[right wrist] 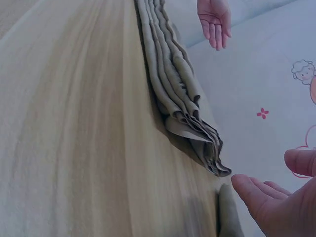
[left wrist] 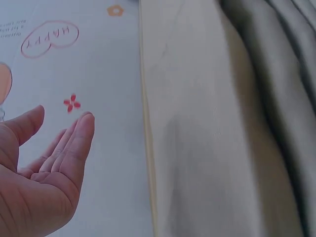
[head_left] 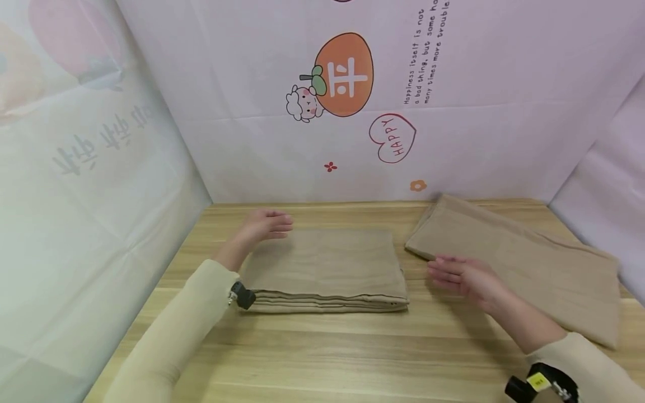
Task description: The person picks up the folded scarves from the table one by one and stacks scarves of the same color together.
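A flat stack of folded tan cloth lies in the middle of the wooden table, its layered folds facing the near side. Above the stack's far left corner, my left hand hovers with straight fingers and holds nothing. The left wrist view shows that same hand with its thumb apart from the fingers. Just right of the stack, my right hand is held over the table, fingers extended and nothing in them. A second folded tan cloth lies slanted beyond and right of it. The right wrist view shows the stack's layered end.
A white printed sheet rises behind the table's back edge, with more white sheeting along the left and right sides. Bare wooden tabletop shows in front of the stack.
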Available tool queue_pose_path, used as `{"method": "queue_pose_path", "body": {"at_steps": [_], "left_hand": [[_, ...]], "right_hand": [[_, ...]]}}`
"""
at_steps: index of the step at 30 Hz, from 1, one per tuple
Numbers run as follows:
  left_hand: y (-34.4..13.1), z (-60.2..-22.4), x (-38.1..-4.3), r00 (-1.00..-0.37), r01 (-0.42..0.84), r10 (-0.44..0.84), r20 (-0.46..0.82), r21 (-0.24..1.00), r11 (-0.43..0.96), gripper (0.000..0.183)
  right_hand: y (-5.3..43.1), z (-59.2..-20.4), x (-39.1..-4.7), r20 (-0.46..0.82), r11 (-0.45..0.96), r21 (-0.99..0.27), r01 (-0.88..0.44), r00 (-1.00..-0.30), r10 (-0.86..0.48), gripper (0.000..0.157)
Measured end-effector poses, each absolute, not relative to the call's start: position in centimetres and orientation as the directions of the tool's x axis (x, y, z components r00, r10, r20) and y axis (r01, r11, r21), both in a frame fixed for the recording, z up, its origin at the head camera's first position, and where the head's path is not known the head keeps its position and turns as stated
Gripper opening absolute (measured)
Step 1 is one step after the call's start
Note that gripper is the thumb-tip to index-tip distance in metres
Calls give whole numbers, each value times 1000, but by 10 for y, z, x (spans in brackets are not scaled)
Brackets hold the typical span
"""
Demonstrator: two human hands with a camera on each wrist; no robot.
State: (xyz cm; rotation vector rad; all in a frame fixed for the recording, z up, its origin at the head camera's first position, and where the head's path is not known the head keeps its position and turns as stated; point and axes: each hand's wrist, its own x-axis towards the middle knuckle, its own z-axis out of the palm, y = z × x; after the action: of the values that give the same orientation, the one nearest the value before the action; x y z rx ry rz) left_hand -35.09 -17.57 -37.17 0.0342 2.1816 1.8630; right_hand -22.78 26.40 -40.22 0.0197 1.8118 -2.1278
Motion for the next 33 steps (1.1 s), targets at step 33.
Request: {"method": "queue_pose_path", "body": {"at_steps": [33], "left_hand": [[28, -399, -347, -885, -224, 402, -234, 972, 74, 42]], "right_hand": [[398, -393, -226, -94, -411, -904, 120, -992, -83, 22]]}}
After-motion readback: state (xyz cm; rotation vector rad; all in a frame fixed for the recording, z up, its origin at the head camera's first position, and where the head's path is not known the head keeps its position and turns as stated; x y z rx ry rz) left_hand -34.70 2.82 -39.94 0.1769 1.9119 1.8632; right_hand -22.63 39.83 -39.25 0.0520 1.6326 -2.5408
